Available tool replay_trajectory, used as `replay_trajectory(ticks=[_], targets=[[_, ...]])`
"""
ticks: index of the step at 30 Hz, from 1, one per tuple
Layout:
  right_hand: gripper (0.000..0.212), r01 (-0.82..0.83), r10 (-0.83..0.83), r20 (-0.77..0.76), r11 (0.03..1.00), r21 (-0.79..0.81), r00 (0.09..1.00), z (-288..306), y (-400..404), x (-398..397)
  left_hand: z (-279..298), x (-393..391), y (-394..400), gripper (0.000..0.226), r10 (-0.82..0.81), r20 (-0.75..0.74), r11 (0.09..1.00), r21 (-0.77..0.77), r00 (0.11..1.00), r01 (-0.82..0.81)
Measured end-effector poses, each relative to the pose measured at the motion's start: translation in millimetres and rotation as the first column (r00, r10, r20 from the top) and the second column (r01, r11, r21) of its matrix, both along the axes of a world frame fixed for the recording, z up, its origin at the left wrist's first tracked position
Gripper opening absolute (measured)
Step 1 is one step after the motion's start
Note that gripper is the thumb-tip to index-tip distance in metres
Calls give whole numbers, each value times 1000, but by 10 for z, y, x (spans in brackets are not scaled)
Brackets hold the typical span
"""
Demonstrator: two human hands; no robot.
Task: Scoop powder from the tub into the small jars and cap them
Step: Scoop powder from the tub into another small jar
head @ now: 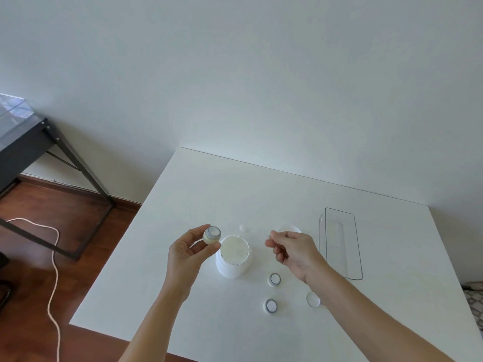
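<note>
White counter (198, 194) carries everything; open tub (234, 256) sits centre, within both hands' reach. At its ten o'clock, left hand (187, 250) grips a small jar (211, 235), tilted for filling. At three o'clock, right hand (292, 248) pinches closed, contents unclear.

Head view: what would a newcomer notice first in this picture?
First the two hands above the white table: the left hand holds a small jar tilted beside the open tub of white powder, and the right hand pinches something too small to tell. Two more jars stand in front of the tub, and a clear tray lies at the right.
</note>
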State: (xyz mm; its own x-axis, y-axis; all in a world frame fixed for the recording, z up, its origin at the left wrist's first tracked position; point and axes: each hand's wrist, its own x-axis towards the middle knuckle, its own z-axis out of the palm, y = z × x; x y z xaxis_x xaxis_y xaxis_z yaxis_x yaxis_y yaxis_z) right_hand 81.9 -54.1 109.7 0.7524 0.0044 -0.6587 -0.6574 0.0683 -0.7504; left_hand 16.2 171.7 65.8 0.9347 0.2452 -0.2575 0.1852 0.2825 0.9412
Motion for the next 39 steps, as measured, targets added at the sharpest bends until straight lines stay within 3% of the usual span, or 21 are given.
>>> replay_trajectory(ticks=[6, 11, 17, 32, 39], targets=[[10, -25, 6, 248, 997, 72, 969, 364, 78, -134, 150, 52, -165, 42, -116, 53, 986, -115, 992, 121], [12, -65, 111, 493, 992, -110, 863, 430, 129, -217, 273, 66, -221, 40, -185, 92, 967, -160, 978, 198], [11, -74, 214, 659, 970, -234, 721, 423, 122, -245, 355, 69, -233, 41, -179, 110, 959, -201, 978, 199], [11, -15, 337, 714, 909, -416, 613, 457, -26, -301, 392, 37, -221, 37, -203, 141, 941, -244, 969, 232], [18, 43, 269, 673, 912, -408, 689, 606, -42, -284, 349, 53, -200, 41, -175, 157, 968, -153, 972, 199]])
